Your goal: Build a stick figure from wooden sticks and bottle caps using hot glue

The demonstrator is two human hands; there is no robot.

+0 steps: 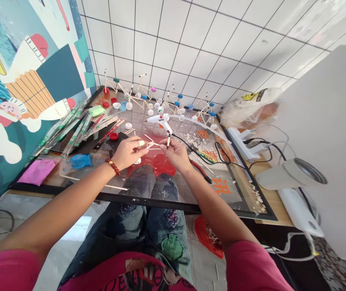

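Note:
Over the glass tabletop, my left hand pinches one side of a small frame of thin wooden sticks. My right hand has its fingertips closed on the other side, where a short black-and-white piece stands up. The fingers hide part of the joints. Just beyond lies a white hot glue gun, nozzle to the left, its black cord running right. A white cap is partly seen under my left hand, and red-handled pliers lie beside my right forearm.
Several stick models with coloured bottle caps line the tiled wall. Wrapped stick packs, a blue clay lump and a pink packet lie left. Wood scraps are scattered right, near a white power strip and a grey cup-like container.

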